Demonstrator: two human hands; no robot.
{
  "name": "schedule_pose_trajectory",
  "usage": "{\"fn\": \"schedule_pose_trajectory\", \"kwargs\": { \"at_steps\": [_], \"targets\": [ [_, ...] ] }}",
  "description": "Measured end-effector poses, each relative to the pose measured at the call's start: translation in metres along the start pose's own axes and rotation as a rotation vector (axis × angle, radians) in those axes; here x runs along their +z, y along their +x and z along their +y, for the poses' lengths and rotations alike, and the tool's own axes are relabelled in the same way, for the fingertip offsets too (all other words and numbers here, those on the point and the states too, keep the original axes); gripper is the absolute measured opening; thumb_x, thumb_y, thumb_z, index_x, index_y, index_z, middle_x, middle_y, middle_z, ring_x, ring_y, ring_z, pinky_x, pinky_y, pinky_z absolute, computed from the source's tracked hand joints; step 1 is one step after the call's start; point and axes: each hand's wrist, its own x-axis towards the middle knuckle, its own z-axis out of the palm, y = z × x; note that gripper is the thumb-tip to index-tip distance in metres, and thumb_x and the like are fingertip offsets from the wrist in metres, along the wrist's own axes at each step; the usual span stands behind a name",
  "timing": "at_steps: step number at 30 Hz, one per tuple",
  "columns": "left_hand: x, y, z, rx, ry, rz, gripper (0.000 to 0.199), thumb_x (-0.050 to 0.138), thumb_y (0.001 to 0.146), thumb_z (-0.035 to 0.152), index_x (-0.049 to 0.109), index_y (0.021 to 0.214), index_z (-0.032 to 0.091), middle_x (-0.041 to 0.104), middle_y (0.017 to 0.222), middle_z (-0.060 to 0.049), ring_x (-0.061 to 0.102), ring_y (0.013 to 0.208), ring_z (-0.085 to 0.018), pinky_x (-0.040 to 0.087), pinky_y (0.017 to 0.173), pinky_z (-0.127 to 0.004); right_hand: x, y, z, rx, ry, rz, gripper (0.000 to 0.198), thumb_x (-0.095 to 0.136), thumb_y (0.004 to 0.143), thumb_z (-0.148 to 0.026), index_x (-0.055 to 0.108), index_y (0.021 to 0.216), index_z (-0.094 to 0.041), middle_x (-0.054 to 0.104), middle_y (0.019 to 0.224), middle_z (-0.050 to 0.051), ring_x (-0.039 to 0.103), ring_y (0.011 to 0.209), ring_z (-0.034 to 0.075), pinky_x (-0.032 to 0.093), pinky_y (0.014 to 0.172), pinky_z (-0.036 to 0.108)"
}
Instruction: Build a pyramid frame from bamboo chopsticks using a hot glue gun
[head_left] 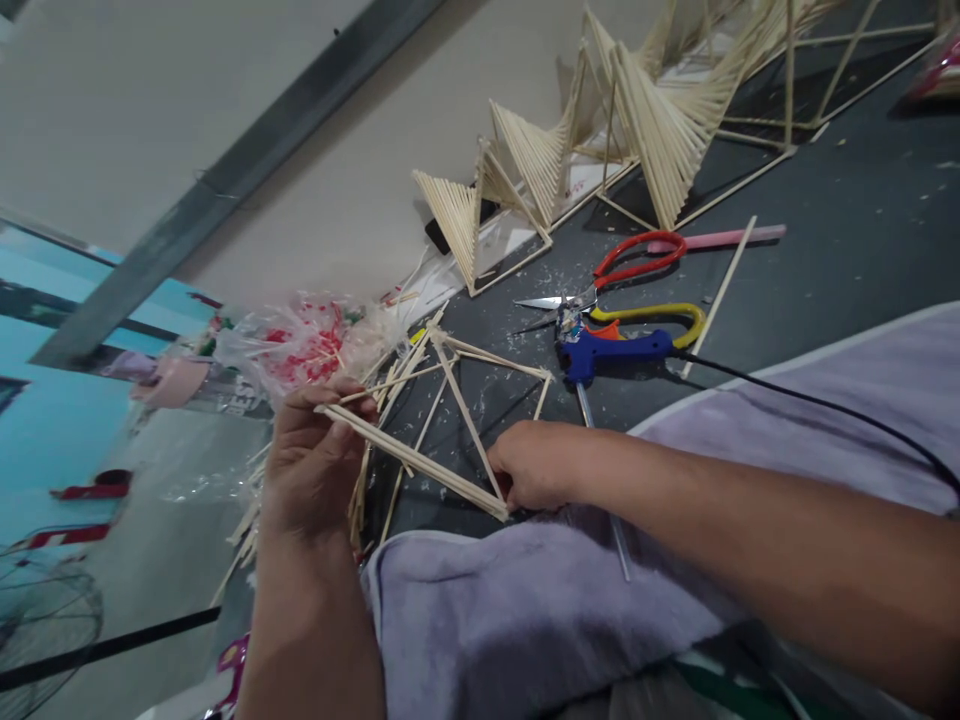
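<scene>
A frame of thin wooden sticks point(420, 458) stands tilted between my two hands, its sticks joined at the corners. My left hand point(319, 445) pinches its left corner, where several sticks meet. At the lower right corner, the fingers of my right hand point(529, 465) close on the frame, with the fingertips partly hidden. To the right of the frame lies a blue glue gun point(615, 352) with a clear glue stick in it and a black cord. Scissors point(649, 285) with one red and one yellow handle rest just behind the glue gun.
Finished-looking stick structures with fanned sides point(664, 130) line the back of the dark table point(862, 220). A pink pen-like stick point(727, 239) and a loose wooden stick point(720, 295) lie at right. Plastic bags point(300, 340) and loose sticks are at left. A lilac cloth point(480, 610) covers the near edge.
</scene>
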Motion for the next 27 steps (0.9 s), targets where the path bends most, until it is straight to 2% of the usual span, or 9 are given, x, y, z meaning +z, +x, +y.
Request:
{"fn": "schedule_pose_trajectory", "kwargs": {
  "at_steps": [10, 27],
  "targets": [
    [-0.0005, 0.001, 0.0006, 0.003, 0.012, -0.024, 0.032, 0.073, 0.059, 0.011, 0.056, 0.085, 0.019, 0.058, 0.098, -0.004, 0.058, 0.08, -0.013, 0.048, 0.077, -0.027, -0.0003, -0.0015, -0.002, -0.008, -0.023, 0.045, 0.027, 0.058, 0.061, -0.029, 0.069, 0.085, -0.022, 0.068, 0.08, 0.002, 0.06, 0.068, 0.016, 0.032, 0.045, 0.019],
    [0.0002, 0.0011, -0.0012, 0.043, 0.011, -0.052, 0.031, 0.068, 0.063, 0.009, 0.053, 0.088, 0.018, 0.056, 0.099, -0.005, 0.057, 0.08, -0.014, 0.046, 0.076, -0.027, -0.0011, -0.0008, -0.0058, 0.086, -0.037, 0.049, 0.024, 0.061, 0.062, -0.033, 0.069, 0.083, -0.022, 0.069, 0.076, 0.003, 0.061, 0.063, 0.016, 0.031, 0.043, 0.019]
  ]
}}
